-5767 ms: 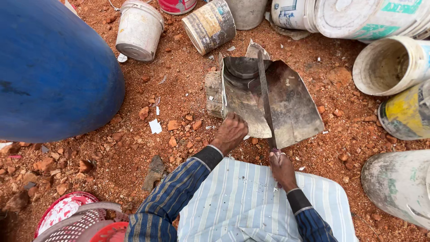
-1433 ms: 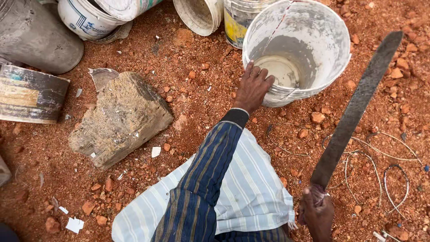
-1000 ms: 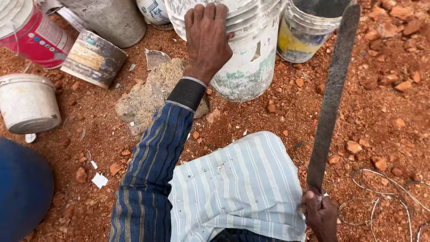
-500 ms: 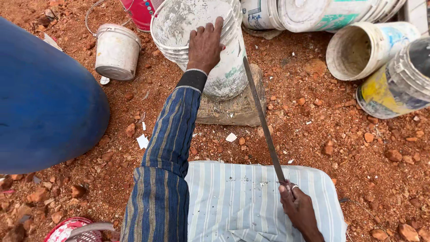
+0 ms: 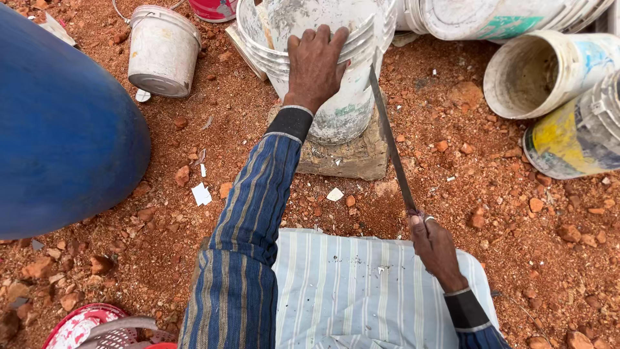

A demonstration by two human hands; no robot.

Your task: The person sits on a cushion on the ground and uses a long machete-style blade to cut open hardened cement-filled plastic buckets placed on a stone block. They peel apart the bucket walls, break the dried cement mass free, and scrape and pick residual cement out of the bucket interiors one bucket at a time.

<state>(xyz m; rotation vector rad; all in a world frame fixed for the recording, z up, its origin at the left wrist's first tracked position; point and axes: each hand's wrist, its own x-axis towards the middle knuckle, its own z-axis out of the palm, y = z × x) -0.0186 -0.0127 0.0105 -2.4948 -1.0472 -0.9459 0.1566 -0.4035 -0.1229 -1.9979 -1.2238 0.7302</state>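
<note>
Bucket (image 5: 336, 97) under left grip (image 5: 315, 64), blade (image 5: 391, 145) beside

The white bucket (image 5: 336, 71) at the upper middle of the frame looks like plastic, ribbed near the rim, its matt skin smeared with grey dried residue. It stands on a rough, pitted stone slab (image 5: 349, 155). The long blade (image 5: 391, 139) right of it is dark, dull metal with no shine. The big drum (image 5: 58, 123) at the left is smooth blue plastic with a soft sheen. The ground (image 5: 516, 258) is coarse red gravel and dust. The sleeve (image 5: 252, 220) and the striped cloth (image 5: 361, 291) at the bottom are woven fabric, matt. The small pail (image 5: 161, 52) at the upper left is scuffed white plastic.
</note>
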